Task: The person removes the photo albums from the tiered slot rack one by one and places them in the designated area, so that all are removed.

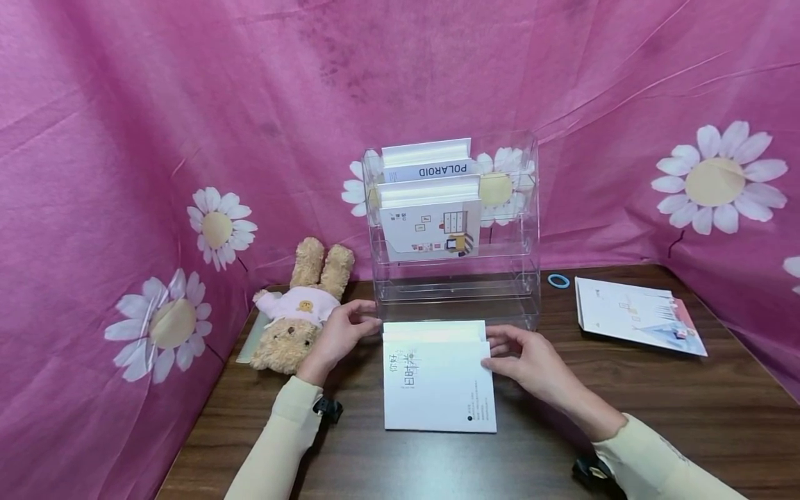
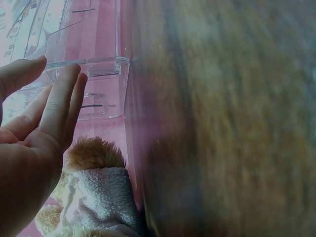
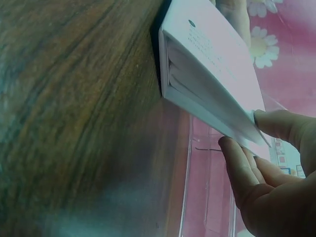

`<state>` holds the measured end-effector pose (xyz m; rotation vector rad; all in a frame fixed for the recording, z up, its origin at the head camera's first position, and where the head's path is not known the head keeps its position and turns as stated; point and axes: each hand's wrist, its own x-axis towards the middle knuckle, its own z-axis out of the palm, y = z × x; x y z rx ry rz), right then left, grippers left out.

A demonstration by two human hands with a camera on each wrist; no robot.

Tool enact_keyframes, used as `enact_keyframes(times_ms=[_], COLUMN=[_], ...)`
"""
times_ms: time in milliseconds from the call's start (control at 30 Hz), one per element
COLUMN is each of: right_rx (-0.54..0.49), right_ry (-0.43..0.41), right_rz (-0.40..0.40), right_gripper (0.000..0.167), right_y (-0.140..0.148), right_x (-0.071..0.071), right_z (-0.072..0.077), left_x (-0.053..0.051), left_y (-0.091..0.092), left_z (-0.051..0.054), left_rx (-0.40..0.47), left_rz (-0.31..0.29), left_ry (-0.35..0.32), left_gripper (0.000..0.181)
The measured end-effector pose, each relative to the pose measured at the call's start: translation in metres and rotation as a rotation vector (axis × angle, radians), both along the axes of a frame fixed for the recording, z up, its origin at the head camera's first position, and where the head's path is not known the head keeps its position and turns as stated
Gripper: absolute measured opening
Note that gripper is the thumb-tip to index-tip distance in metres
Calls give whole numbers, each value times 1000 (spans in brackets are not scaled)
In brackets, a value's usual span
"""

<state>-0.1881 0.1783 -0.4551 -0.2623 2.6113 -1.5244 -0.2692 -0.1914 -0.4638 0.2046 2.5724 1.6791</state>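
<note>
Thumb and fingers of our right hand [image 1: 525,364] pinch the right edge of a white hardcover book [image 1: 437,389], thumb on the cover and the other fingers beneath. We have it tilted toward us over the worktop [image 1: 437,469], just in front of a clear tiered rack [image 1: 459,285]; whether its near edge touches the wood we cannot tell. Our left hand [image 1: 344,333] is released, its fingers extended by the lower left corner of the rack; contact there is unclear.

Higher in the rack we see a book marked POLAROID [image 1: 431,172], its lettering upside down, with a book bearing a room drawing [image 1: 431,232] in front. To our left a teddy bear [image 1: 306,309] in a pale pink top lies head toward us, partly covering a pale green flat item [image 1: 250,335]. To our right lie a blue ring [image 1: 558,286] and an illustrated white book [image 1: 637,316]. Pink cloth [image 1: 437,69] with daisies hangs behind.
</note>
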Motion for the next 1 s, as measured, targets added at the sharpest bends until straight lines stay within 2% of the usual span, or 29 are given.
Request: enact_keyframes(times_ms=[200,433,1000], right_rx=[-9,-1,29], right_ry=[-77,-125,-146], right_rz=[25,41,109], right_gripper=[59,60,58], right_y=[3,5,5], right_x=[-2,-6,-14], right_z=[-3,-4,-4], left_x=[1,0,-1], left_y=[0,1,0], left_z=[0,-1,-1], left_rx=[20,70,61], left_rz=[1,-7,1], left_ry=[0,-18,-31], left_gripper=[37,37,36])
